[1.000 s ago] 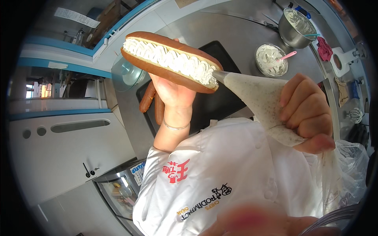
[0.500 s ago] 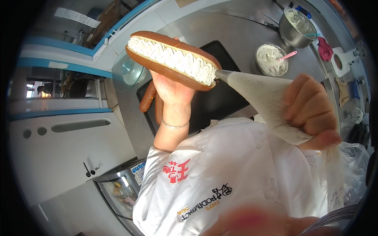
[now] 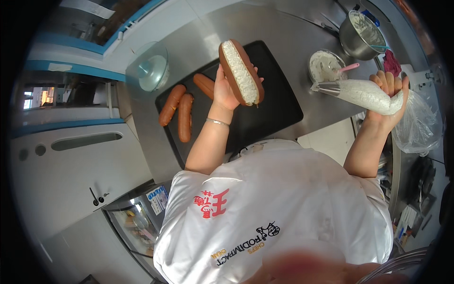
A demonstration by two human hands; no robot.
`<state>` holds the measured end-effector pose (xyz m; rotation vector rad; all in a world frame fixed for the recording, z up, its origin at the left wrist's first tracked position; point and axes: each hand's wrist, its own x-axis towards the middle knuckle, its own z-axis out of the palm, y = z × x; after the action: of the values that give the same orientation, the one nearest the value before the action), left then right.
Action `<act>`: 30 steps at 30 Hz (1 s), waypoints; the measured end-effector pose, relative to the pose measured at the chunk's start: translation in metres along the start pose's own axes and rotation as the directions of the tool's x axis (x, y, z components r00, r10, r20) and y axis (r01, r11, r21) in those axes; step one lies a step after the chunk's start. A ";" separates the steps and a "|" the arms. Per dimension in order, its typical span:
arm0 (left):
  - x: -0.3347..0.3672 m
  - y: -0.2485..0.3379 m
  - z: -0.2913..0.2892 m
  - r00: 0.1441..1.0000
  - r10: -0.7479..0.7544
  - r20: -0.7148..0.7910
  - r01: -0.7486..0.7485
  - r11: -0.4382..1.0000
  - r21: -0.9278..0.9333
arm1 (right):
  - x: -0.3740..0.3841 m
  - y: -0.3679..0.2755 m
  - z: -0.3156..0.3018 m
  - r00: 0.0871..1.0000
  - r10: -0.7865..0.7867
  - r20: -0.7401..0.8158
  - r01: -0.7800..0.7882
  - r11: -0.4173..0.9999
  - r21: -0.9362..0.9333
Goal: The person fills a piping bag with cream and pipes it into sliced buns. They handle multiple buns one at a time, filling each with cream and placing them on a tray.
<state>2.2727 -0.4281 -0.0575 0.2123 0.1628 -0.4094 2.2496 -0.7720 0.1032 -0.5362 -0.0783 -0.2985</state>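
Observation:
My left hand (image 3: pixel 225 91) is closed round a long brown bun (image 3: pixel 242 73), split open, with white cream filling its length. It is raised over a black baking tray (image 3: pixel 276 92). In my right hand (image 3: pixel 391 90) is a clear piping bag (image 3: pixel 362 93) of speckled white cream, its metal nozzle pointing left, apart from the bun and close to a bowl of cream (image 3: pixel 319 67). Two more brown buns, one at the tray's left edge (image 3: pixel 172 105) and one beside it (image 3: pixel 185 118), lie at the tray's left end. A third bun (image 3: pixel 203 84) is partly hidden behind my left hand.
A pink spatula (image 3: pixel 349 67) rests in the cream bowl. Behind it stands a metal mixing bowl (image 3: pixel 351 46) beside a dark pink cloth (image 3: pixel 391 63). A glass bowl (image 3: pixel 154 78) sits left of the tray on the steel worktop (image 3: pixel 198 42). A clear plastic bag (image 3: pixel 418 128) hangs at the right.
The nozzle has left the bun, and my right hand has drawn the piping bag away to the right. My left hand has turned the bun from lying crosswise to nearly lengthwise.

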 end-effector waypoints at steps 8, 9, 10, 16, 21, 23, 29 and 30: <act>0.042 -0.033 -0.103 0.951 -0.092 -0.295 0.107 0.994 0.033 | 0.000 -0.011 -0.021 0.985 -0.018 -0.173 -0.016 0.981 -0.194; 0.051 -0.030 -0.105 0.953 -0.087 -0.290 0.101 0.994 0.035 | 0.003 -0.011 -0.022 0.984 -0.024 -0.175 -0.014 0.978 -0.210; 0.060 -0.026 -0.107 0.964 -0.080 -0.255 0.098 0.994 0.056 | 0.006 -0.012 -0.023 0.984 -0.028 -0.176 -0.013 0.974 -0.227; 0.044 -0.051 -0.119 0.885 -0.087 -0.458 0.078 0.996 -0.040 | 0.023 -0.015 -0.032 0.999 0.005 -0.034 -0.013 0.970 -0.243; 0.009 -0.077 -0.100 0.739 -0.102 -0.666 0.021 0.992 -0.128 | 0.032 0.005 -0.031 0.995 0.013 -0.097 -0.039 0.961 -0.272; -0.021 -0.082 -0.068 0.625 -0.137 -0.768 0.106 0.990 -0.090 | 0.034 0.012 -0.033 0.995 0.030 -0.097 -0.055 0.961 -0.272; -0.065 -0.038 0.018 0.914 0.309 -0.262 0.030 0.594 0.804 | 0.011 0.068 -0.017 0.943 0.324 0.069 -0.199 0.721 -0.663; -0.057 -0.035 0.043 0.930 0.362 0.058 -0.127 0.170 0.977 | 0.001 0.079 -0.024 0.933 0.350 0.082 -0.155 0.598 -0.786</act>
<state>2.2111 -0.4484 -0.0102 1.5996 0.0207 -0.0840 2.2747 -0.7200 0.0439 -1.4456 -0.0946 0.0424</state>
